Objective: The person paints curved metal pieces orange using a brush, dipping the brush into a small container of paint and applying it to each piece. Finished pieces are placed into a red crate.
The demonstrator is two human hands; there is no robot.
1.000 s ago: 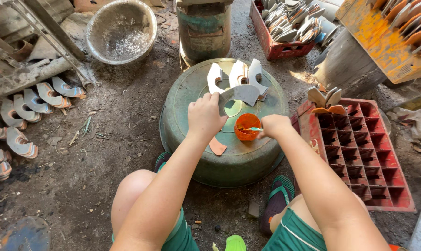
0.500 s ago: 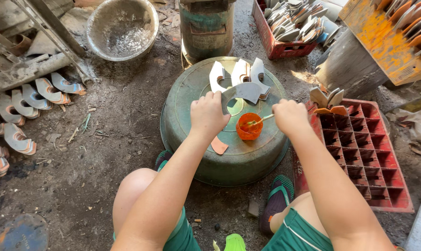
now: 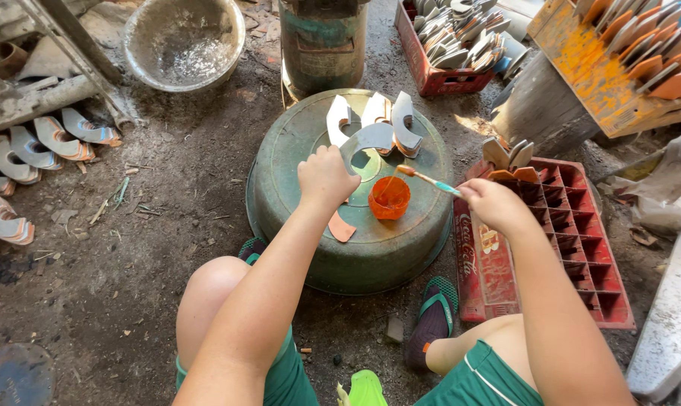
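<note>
Left hand point(image 3: 324, 177) is gripping a grey piece point(image 3: 370, 139) beside the orange cup point(image 3: 389, 197); right hand point(image 3: 491, 204) is pinching a brush point(image 3: 428, 179) above the cup.

– What is the ground like?
– Bare dark dirt floor point(image 3: 152, 248), littered with twigs and chips.
– And the light?
– Mostly shade; sun falls on the orange wooden crate point(image 3: 581, 68) at upper right.

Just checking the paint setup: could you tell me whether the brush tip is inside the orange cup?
No, the brush in the right hand is lifted above the orange cup.
</note>
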